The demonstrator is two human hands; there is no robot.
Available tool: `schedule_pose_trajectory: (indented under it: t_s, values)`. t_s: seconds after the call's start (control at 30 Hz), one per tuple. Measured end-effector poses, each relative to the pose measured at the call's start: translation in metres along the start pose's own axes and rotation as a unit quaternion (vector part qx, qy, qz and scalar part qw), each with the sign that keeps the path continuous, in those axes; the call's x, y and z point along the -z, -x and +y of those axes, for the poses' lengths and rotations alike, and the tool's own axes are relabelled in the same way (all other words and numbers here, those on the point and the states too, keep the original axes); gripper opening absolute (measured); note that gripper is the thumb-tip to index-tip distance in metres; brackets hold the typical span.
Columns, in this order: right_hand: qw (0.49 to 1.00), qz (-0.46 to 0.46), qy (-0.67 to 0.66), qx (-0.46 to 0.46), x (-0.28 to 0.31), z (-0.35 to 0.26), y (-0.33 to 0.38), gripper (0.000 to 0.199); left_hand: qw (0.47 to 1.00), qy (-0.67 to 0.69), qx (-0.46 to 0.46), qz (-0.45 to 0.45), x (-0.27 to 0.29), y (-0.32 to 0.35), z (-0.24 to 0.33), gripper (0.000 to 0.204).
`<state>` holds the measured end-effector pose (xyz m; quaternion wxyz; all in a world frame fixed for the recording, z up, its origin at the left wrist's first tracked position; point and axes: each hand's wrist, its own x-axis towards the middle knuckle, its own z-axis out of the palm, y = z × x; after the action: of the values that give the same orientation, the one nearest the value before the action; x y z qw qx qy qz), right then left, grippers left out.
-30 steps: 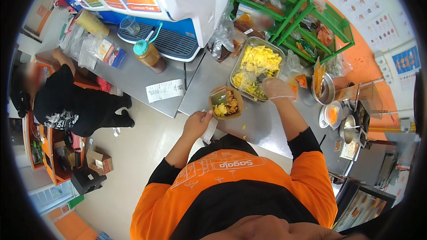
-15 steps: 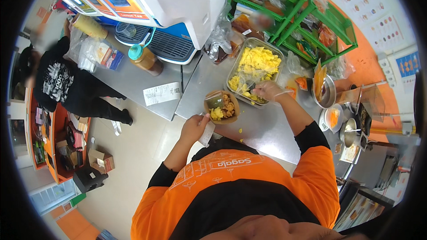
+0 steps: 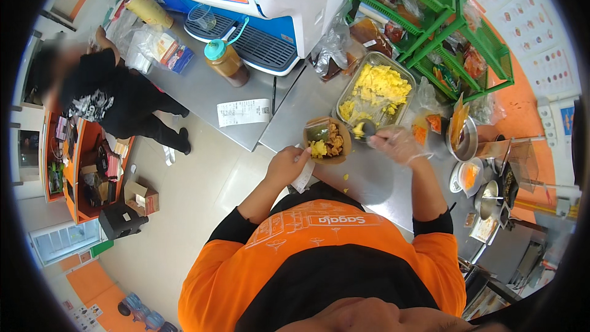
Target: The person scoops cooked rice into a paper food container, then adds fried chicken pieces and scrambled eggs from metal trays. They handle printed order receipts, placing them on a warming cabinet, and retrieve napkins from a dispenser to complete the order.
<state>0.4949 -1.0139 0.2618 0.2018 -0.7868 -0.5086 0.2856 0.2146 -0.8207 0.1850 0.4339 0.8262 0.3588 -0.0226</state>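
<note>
A brown paper food box [image 3: 344, 153] sits at the counter's front edge, with yellow scrambled egg and browned fried pieces in it. My left hand [image 3: 287, 167] grips its left side, together with a strip of white paper [image 3: 303, 178]. In a clear plastic glove, my right hand [image 3: 395, 145] is closed on a dark spoon [image 3: 369, 128]. Some egg lies at the spoon's tip, between the box and a clear rectangular tub [image 3: 342, 103]. That tub is full of scrambled egg [image 3: 382, 85], lower at its near left corner.
Green baskets [image 3: 430, 31] of packets stand behind the tub. A drinks machine [image 3: 289, 0], a teal-capped bottle [image 3: 226, 64] and a receipt [image 3: 243, 112] are at left. Metal bowls [image 3: 462, 138] crowd the right. Egg crumbs dot the counter. A person in black [image 3: 117, 92] stands far left.
My right hand has come out of the egg tub with the spoon, moving toward the box. The view has shifted, and my left hand still holds the box.
</note>
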Motion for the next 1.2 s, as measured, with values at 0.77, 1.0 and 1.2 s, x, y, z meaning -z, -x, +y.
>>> schedule_pose_trajectory:
  t_s: [0.77, 1.0, 1.2]
  values:
    - [0.897, 0.178, 0.314, -0.257, -0.04, 0.001, 0.001, 0.053, 0.966, 0.152, -0.202, 0.053, 0.025, 0.006, -0.062, 0.052]
    - [0.967, -0.026, -0.048, -0.248, -0.093, -0.036, -0.008, 0.071, 0.939, 0.202, -0.256, 0.111, 0.048, 0.0, -0.044, 0.058]
    - [0.965, 0.005, -0.119, -0.236, -0.172, 0.027, -0.036, 0.056, 0.978, -0.024, -0.203, 0.036, 0.034, -0.044, -0.099, 0.063]
